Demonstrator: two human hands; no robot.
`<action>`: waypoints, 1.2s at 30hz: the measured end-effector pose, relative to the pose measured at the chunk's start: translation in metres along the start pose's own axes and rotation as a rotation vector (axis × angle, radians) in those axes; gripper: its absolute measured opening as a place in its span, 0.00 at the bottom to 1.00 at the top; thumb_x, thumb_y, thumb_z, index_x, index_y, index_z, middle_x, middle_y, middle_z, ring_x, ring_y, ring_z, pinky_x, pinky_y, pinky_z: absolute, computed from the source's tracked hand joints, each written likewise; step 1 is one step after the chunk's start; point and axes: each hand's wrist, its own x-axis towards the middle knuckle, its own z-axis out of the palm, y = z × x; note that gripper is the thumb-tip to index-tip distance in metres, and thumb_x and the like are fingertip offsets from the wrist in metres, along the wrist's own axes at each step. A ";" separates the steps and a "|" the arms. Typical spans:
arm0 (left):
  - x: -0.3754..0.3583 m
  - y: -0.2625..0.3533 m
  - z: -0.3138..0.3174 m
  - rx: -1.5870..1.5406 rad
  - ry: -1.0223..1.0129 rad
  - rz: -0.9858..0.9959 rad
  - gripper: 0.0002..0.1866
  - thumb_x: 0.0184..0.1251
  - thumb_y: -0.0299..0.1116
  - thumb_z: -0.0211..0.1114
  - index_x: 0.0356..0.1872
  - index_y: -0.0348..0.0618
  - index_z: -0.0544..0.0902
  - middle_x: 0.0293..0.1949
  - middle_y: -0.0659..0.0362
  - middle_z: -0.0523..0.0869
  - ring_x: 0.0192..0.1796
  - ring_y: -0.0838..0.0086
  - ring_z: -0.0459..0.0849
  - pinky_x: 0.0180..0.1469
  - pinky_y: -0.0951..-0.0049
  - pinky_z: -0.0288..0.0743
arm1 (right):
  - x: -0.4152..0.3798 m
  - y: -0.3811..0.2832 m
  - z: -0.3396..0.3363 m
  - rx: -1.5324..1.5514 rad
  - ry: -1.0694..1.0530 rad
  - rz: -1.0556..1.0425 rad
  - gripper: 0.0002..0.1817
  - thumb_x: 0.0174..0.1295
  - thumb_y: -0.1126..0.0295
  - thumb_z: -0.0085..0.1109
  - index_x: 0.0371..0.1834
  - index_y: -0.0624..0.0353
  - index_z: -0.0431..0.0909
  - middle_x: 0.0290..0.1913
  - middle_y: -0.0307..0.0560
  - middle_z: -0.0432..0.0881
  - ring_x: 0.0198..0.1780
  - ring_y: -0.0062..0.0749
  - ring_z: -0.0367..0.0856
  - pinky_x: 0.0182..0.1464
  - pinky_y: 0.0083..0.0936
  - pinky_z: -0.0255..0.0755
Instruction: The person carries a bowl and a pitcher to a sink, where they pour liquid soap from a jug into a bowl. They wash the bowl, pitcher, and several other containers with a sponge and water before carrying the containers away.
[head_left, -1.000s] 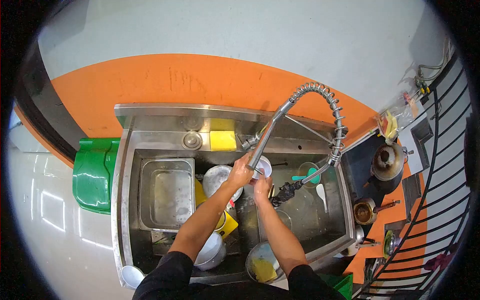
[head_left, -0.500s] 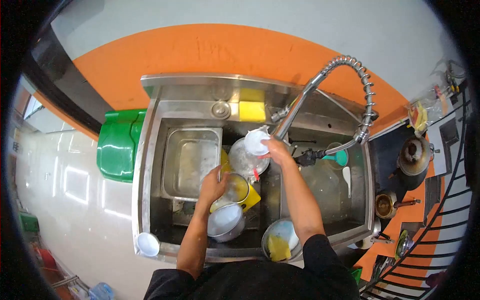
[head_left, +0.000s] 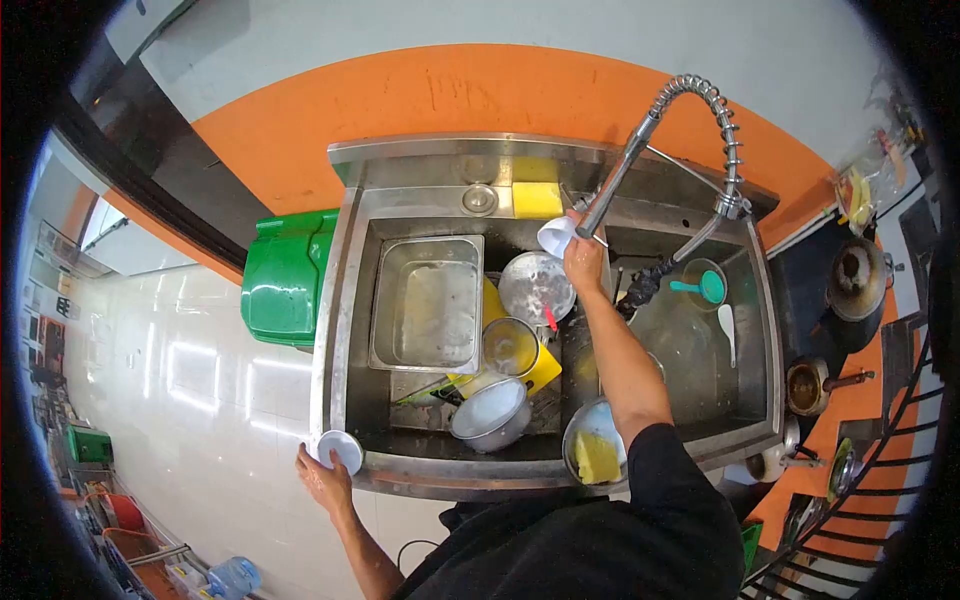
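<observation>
My right hand (head_left: 584,264) holds a small white bowl (head_left: 556,236) near the faucet's metal pipe (head_left: 610,190). At the sink's front left corner, my left hand (head_left: 327,482) grips the rim of another small white bowl (head_left: 341,452), its thumb by the edge. In the left basin are a rectangular steel pan (head_left: 428,355), a round metal vessel with a red piece on it (head_left: 535,285), a clear round container (head_left: 510,347) and a metal bowl (head_left: 492,418). A yellow sponge (head_left: 597,458) lies in a metal bowl at the front edge.
A spring faucet (head_left: 733,150) arches over the sink. The right basin holds water, a turquoise ladle (head_left: 711,287) and a white spoon (head_left: 727,330). A yellow sponge (head_left: 537,200) sits on the back ledge. Left stands a green bin (head_left: 287,285); right, a wok (head_left: 857,278).
My left hand has moved from the clear container to the white bowl at the corner. My right hand carried its bowl up toward the back ledge. The view has shifted.
</observation>
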 end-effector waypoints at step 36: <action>-0.005 0.528 0.238 -1.125 -1.009 0.676 0.20 0.56 0.23 0.57 0.52 0.27 0.77 0.38 0.41 0.87 0.39 0.57 0.89 0.39 0.60 0.80 | -0.054 -0.023 -0.088 -0.014 -0.245 0.208 0.19 0.56 0.84 0.47 0.53 0.64 0.74 0.51 0.61 0.76 0.54 0.61 0.76 0.58 0.46 0.70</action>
